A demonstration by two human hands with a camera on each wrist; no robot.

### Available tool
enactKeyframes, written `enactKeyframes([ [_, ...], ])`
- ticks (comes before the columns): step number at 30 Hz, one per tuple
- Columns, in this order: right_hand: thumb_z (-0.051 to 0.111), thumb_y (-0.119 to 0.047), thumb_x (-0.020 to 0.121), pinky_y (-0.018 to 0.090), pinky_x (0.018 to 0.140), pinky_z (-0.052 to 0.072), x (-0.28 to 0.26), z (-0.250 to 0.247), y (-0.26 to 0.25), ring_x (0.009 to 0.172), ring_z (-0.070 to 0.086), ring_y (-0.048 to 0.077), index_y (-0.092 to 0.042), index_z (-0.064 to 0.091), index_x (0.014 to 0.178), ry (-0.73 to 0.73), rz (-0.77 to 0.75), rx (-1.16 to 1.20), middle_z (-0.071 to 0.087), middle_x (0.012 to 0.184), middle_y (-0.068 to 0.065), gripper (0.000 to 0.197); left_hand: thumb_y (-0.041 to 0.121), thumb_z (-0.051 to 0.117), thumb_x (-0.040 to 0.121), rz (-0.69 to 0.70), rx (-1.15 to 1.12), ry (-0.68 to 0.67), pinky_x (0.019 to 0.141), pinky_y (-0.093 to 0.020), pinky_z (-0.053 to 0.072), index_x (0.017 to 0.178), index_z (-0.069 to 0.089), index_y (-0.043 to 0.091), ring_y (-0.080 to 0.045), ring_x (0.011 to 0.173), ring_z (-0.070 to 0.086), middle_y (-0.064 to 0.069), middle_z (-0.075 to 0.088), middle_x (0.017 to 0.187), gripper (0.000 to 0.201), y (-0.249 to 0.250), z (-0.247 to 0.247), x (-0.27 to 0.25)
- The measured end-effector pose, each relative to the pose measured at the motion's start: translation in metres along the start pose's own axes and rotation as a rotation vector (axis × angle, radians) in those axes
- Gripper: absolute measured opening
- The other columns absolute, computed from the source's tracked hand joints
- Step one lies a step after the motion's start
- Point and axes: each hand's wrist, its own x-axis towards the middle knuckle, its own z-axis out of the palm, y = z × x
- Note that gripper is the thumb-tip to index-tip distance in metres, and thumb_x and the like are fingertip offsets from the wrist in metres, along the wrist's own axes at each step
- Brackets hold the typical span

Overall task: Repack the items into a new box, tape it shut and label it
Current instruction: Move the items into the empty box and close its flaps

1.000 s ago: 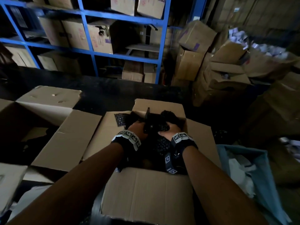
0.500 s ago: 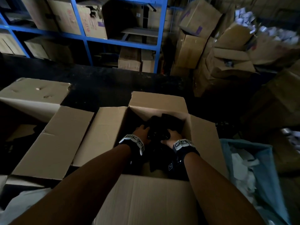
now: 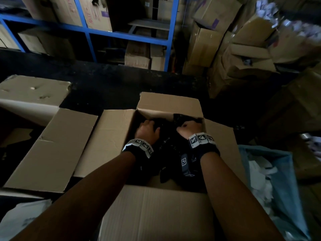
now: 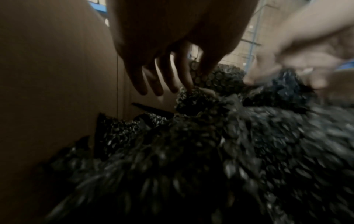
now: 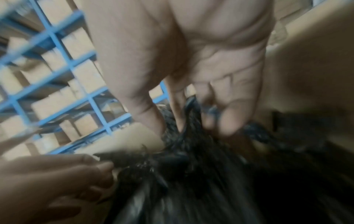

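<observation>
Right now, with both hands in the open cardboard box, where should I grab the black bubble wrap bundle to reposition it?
Probably the bunched top fold of the black bubble wrap bundle, from straight above. The brown cardboard box walls off its sides, and the crumpled ridge stands highest. The left hand pinches that ridge and the right hand grips it, so hold beside their fingers.

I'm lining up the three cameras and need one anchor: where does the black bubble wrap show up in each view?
Head: black bubble wrap sits centre, inside the open box, between the left hand and right hand.
Left wrist: fills the lower right, below the fingers.
Right wrist: blurred, bottom centre, bunched in the fingers.
Shared landmark: blue shelving.
</observation>
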Motion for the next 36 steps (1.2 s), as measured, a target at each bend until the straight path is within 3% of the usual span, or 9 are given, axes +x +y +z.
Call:
enactKeyframes([
  [3,0.053,-0.038,0.08,0.044,0.093,0.05,0.0,0.007,-0.001,0.1,0.055,0.037,-0.016,0.062,0.075,0.131,-0.024,-0.101,0.058,0.11,0.014,0.024,0.028,0.054,0.088,0.016,-0.07,0.102,0.094,-0.042,0.039,0.115,0.049,0.005,-0.034,0.111,0.046,-0.017,0.049,0.12,0.036,-0.005,0.004,-0.001],
  [6,0.05,-0.025,0.088,0.048,0.105,0.039,0.002,0.026,0.005,0.131,0.034,0.039,-0.03,0.054,0.128,0.134,-0.077,-0.19,0.03,0.148,0.01,0.041,0.027,0.05,0.091,0.118,-0.156,0.168,0.097,-0.043,0.038,0.124,0.049,0.009,-0.036,0.111,0.046,-0.018,0.048,0.125,0.038,-0.01,0.012,0.0],
  [10,0.049,-0.039,0.093,0.054,0.115,0.022,0.006,0.06,0.023,0.144,0.018,0.036,-0.04,0.022,0.149,-0.167,-0.029,-0.4,0.009,0.16,0.004,0.062,0.046,0.034,0.09,0.22,0.172,-0.259,0.109,-0.045,0.031,0.136,0.043,0.029,-0.035,0.133,0.032,-0.008,0.032,0.147,0.05,-0.022,0.03,0.004],
  [14,0.046,-0.061,0.088,0.05,0.116,0.023,0.001,0.078,0.047,0.144,0.019,0.035,-0.028,0.028,0.149,-0.235,0.021,-0.512,0.022,0.158,0.007,0.072,0.04,0.053,0.089,0.128,0.363,-0.593,0.112,-0.056,0.02,0.145,0.022,0.032,-0.043,0.14,0.009,-0.01,0.007,0.155,0.065,-0.035,0.04,-0.003],
  [21,0.063,-0.021,0.09,0.035,0.08,0.054,-0.005,0.056,0.047,0.101,0.064,0.03,-0.005,0.064,0.102,-0.017,0.001,-0.387,0.067,0.111,0.014,0.02,0.053,0.068,0.074,0.058,0.29,-0.572,0.112,-0.056,0.022,0.148,-0.004,0.029,-0.043,0.139,0.015,-0.013,0.008,0.155,0.106,-0.042,0.036,-0.002],
  [25,0.055,-0.01,0.093,0.039,0.089,0.05,-0.009,0.056,0.04,0.113,0.057,0.035,-0.004,0.059,0.117,0.095,0.019,-0.363,0.053,0.128,0.019,0.026,0.051,0.069,0.075,0.037,0.349,-0.616,0.11,-0.057,0.023,0.147,-0.012,0.027,-0.045,0.139,0.013,-0.019,0.004,0.155,0.111,-0.041,0.033,-0.01],
  [29,0.056,-0.021,0.091,0.051,0.104,0.036,-0.007,0.057,0.03,0.131,0.031,0.041,-0.019,0.041,0.138,0.167,-0.037,-0.361,0.029,0.146,0.014,0.049,0.061,0.042,0.083,-0.041,0.229,-0.504,0.113,-0.055,0.016,0.147,0.001,0.035,-0.038,0.141,0.012,-0.01,0.009,0.156,0.08,-0.022,0.023,-0.01],
  [33,0.052,-0.017,0.092,0.048,0.104,0.034,0.0,0.053,0.022,0.132,0.03,0.037,-0.019,0.053,0.131,0.35,-0.185,-0.266,0.033,0.145,0.012,0.039,0.031,0.04,0.09,-0.082,0.156,-0.241,0.103,-0.049,0.029,0.133,0.039,0.016,-0.036,0.128,0.032,-0.016,0.035,0.14,0.046,-0.009,0.012,-0.006],
  [36,0.048,-0.025,0.097,0.042,0.106,0.034,0.007,0.058,0.022,0.129,0.034,0.039,-0.021,0.05,0.137,0.204,-0.192,-0.133,0.036,0.143,0.016,0.04,0.03,0.042,0.094,-0.041,0.141,-0.074,0.098,-0.045,0.037,0.129,0.044,0.01,-0.037,0.122,0.038,-0.019,0.04,0.134,0.041,-0.016,0.023,-0.003],
])
